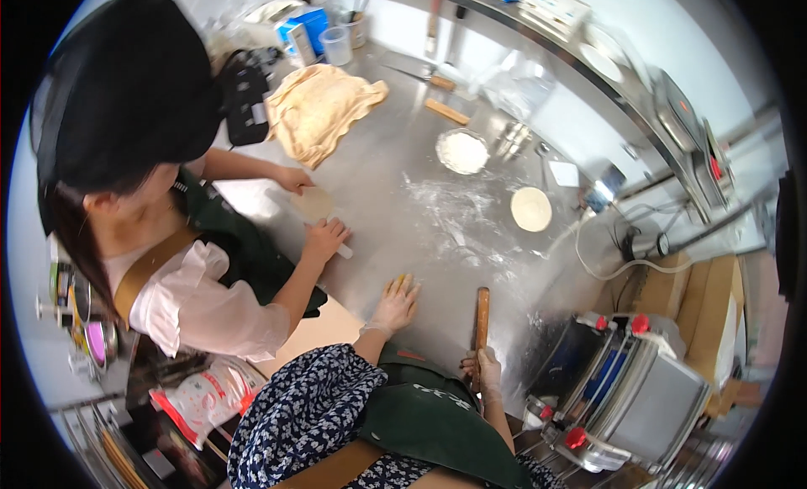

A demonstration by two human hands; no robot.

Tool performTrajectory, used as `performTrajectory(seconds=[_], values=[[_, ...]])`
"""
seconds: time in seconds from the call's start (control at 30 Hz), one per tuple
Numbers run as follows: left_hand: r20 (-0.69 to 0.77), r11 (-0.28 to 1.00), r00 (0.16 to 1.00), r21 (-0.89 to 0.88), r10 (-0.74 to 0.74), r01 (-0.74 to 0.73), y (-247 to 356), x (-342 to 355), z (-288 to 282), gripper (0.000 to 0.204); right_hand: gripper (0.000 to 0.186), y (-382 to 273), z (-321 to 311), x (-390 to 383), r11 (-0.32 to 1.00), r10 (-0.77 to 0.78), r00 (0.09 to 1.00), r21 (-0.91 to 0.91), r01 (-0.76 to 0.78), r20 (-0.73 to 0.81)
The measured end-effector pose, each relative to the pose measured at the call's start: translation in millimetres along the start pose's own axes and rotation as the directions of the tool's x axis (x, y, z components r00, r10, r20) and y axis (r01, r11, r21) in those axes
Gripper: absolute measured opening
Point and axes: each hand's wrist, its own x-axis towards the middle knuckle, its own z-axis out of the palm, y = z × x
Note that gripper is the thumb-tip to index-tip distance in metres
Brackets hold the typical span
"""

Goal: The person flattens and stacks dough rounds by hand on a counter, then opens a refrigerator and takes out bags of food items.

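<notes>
Left hand (397, 306) palm-down, extended, by worktable (378, 211) near edge; right hand (487, 370) gripping rolling pin (482, 319), aimed toward far edge.

The rolling pin (482, 325) is warm brown, and yellow shows on the fingers of the left hand (395, 306). The wearer's sleeve (307, 409) is navy with a small white flower print; the apron (445, 443) is dark green with white lettering, its strap (336, 468) tan-brown. The table (382, 224) is grey, streaked with white flour (462, 216). A dough sheet (319, 109) is buttery yellow, a dough round (530, 209) pale cream. The co-worker's cap (126, 85) is black, the blouse (206, 308) pale pinkish white. A sack (210, 392) is white and red, a carton (313, 26) blue and white, and the silvery machine (656, 405) has red knobs (640, 324).
</notes>
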Motion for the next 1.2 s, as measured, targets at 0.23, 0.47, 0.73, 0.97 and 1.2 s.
performTrajectory(seconds=[0.23, 0.47, 0.73, 0.97, 1.2], values=[[-0.060, 0.995, 0.997, 0.090, 0.040, -0.035, 13, 5, -15, 0.050, 0.038, 17, -11, 17, 0.999, 0.035, 0.998, 0.027, -0.037, 0.053], [-0.153, 0.998, 0.988, 0.068, 0.029, -0.019, 10, 4, -7, 0.048, 0.038, 8, -4, 8, 0.995, 0.026, 0.998, 0.098, -0.031, 0.058], [-0.175, 0.995, 0.984, 0.092, 0.041, -0.025, 8, 2, 0, 0.049, 0.039, 0, -3, 4, 0.996, 0.018, 0.999, 0.090, -0.022, 0.050], [-0.170, 0.992, 0.985, 0.123, -0.019, 0.040, -5, -2, 9, 0.050, 0.037, -17, 6, -5, 0.999, 0.029, 0.997, 0.034, -0.031, 0.071], [-0.147, 0.994, 0.989, 0.106, 0.004, 0.011, -1, -3, 8, 0.052, 0.037, -8, 1, -4, 0.999, 0.014, 0.999, 0.040, -0.016, 0.041]])
